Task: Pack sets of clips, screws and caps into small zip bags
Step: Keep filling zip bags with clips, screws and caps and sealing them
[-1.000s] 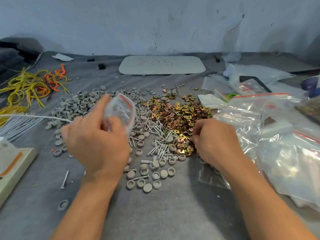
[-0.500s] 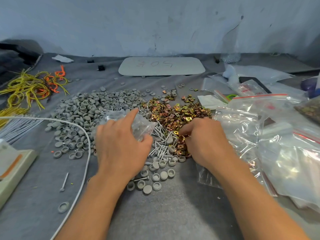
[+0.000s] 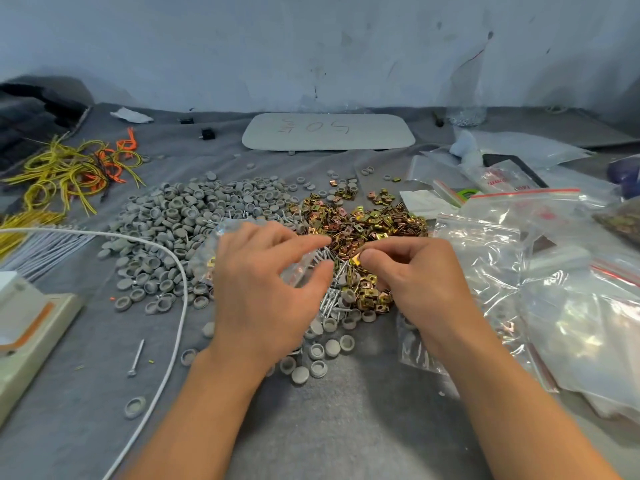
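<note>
My left hand (image 3: 266,289) holds a small clear zip bag (image 3: 207,265) low over the parts, thumb and forefinger spread at its mouth; a few brass clips show inside it. My right hand (image 3: 415,282) pinches one brass clip (image 3: 356,259) just right of the bag's mouth. A heap of brass clips (image 3: 363,223) lies behind the hands, a wide heap of grey caps (image 3: 180,220) to the left, and silver screws (image 3: 332,299) between and under the hands.
A pile of clear zip bags (image 3: 554,271) fills the right side. A white cable (image 3: 173,306) curves across the left. Yellow and orange wire ties (image 3: 69,171), a beige box (image 3: 31,327) and a white board (image 3: 329,131) sit around the grey cloth.
My left hand brought the bag down from mid-air to the centre, next to the clips. My right hand lifted off the clip heap with one clip pinched.
</note>
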Available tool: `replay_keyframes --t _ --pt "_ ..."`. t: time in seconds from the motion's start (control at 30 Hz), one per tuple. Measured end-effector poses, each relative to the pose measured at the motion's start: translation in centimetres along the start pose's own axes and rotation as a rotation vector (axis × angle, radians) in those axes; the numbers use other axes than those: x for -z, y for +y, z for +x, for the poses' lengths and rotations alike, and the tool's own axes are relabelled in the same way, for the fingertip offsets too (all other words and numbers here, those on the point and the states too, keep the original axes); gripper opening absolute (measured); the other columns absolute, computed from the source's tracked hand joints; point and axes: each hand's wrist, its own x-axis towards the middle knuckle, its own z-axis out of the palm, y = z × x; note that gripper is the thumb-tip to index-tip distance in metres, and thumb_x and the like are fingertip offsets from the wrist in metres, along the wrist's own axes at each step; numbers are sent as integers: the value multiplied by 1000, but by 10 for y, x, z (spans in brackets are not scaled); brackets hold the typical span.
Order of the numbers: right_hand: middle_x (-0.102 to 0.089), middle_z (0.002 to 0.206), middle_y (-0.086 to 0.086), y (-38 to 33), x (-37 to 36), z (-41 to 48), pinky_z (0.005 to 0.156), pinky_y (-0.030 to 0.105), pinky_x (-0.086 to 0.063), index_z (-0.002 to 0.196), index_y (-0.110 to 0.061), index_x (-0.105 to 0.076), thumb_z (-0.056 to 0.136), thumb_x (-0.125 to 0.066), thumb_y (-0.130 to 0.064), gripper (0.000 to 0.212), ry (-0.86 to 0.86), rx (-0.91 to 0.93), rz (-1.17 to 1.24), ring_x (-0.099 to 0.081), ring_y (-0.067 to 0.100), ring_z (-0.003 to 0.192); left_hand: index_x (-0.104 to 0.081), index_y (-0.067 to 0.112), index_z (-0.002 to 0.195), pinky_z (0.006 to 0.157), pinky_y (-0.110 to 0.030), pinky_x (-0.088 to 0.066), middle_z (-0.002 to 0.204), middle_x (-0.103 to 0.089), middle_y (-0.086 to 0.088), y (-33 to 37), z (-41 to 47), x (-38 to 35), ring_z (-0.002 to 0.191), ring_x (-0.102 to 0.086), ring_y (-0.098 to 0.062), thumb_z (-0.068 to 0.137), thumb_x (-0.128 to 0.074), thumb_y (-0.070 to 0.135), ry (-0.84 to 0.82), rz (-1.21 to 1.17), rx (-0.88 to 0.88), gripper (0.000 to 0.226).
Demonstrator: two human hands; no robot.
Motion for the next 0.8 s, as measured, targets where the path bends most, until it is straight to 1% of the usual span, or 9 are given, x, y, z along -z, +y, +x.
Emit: replay_keyframes --t 0.13,0.2,0.27,0.33,0.4,0.57,0.63,0.7,0.8 --pt "-77 76 7 -5 -6 -7 52 19 -49 88 -15 -80 95 -71 -9 13 -137 -115 283 -70 16 60 -77 44 110 92 -33 -46 95 -71 25 6 -2 -3 94 -59 -2 76 -73 58 -210 -147 130 37" --pt "-77 77 8 -5 -8 -9 53 20 -49 93 -11 -80 95 -70 -9 11 -159 -186 380 -70 14 62 -73 54 111 84 -26 -53 89 -72 32 9 -3 -2 89 -67 0 73 -72 64 -258 -246 231 40" --pt "-77 77 8 -5 -8 -10 54 19 -52 90 -11 -81 93 -72 -9 10 -174 -214 446 -72 13 65 -73 55 108 77 -15 -55 85 -70 39 9 -3 -1 85 -70 9 72 -79 53 -259 -337 292 37" --pt "-77 76 10 -5 -9 -11 56 19 -53 85 -14 -82 90 -74 -6 12 -188 -191 477 -74 15 68 -77 49 106 76 -10 -54 86 -72 36 7 -4 -2 84 -70 13 77 -86 36 -249 -382 320 33" --pt "-77 76 11 -4 -9 -12 56 19 -53 84 -18 -84 88 -77 -3 17 -176 -131 446 -75 17 69 -81 42 102 75 -10 -55 86 -74 32 6 -5 -3 84 -71 11 79 -87 26 -231 -401 340 30" --pt "-78 73 5 -3 -5 -9 60 20 -54 83 -28 -83 81 -83 -7 21 -59 -5 214 -77 19 71 -81 42 86 70 -12 -56 80 -75 26 0 -4 -3 77 -72 6 73 -92 21 -129 -435 394 27" --pt "-78 72 -1 -1 -3 -7 64 28 -58 79 -31 -82 76 -86 -10 22 5 8 71 -76 16 71 -81 41 87 74 -15 -58 83 -76 25 -1 -3 -3 80 -73 6 72 -93 18 -124 -463 398 30" --pt "-77 71 -3 -1 -2 -8 71 36 -62 77 -31 -81 73 -88 -11 22 42 -10 33 -75 15 71 -80 42 89 80 -20 -60 86 -77 25 -1 -3 -4 85 -73 5 74 -91 15 -122 -494 405 33" --pt "-76 70 -7 -4 -1 -8 72 37 -62 75 -33 -81 74 -87 -10 24 90 -43 28 -75 11 70 -79 43 93 89 -32 -61 91 -78 23 -1 -1 -4 92 -74 2 80 -85 7 -120 -553 403 39"
